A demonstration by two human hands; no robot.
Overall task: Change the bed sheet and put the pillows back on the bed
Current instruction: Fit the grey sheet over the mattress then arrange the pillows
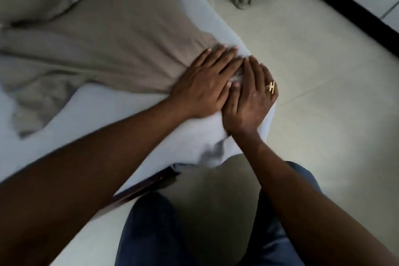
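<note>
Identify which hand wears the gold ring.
The right hand, at the corner of the mattress, wears the gold ring. The left hand, lying flat on the taupe sheet, has none.

Both forearms reach forward; the left hand [205,84] lies flat, palm down, fingers [224,58] straight; the right hand [250,101] rests just beside those fingers, thumbs touching, likewise outstretched.

Gold-ringed right grip [248,101], blue trousers [151,233]
</note>
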